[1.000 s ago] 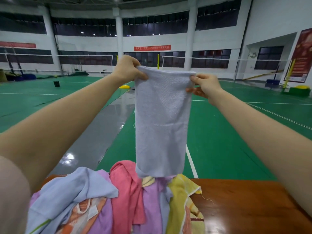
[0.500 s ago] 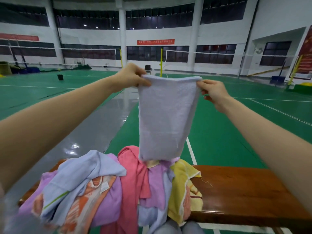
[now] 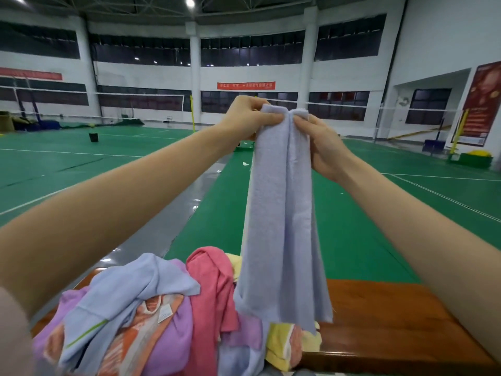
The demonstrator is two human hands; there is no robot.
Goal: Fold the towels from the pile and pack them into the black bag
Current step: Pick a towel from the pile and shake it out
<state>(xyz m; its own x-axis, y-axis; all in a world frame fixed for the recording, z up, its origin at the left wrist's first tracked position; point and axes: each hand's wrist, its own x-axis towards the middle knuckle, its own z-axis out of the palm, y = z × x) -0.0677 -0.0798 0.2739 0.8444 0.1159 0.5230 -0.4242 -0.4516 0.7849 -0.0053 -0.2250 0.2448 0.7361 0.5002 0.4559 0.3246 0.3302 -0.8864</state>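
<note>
Both hands now brought together, L hand & R hand pinching towel top, hanging below.

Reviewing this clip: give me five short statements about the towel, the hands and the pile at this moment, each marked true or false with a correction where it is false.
1. Both hands, left hand and right hand, pinch the top of the pale blue towel. True.
2. The held towel lies flat on the wooden table. False: it hangs in the air above the table.
3. A pink towel lies in the pile. True.
4. The black bag stands beside the pile. False: no bag is visible.
5. The hands are spread wide apart. False: they nearly meet.
</note>
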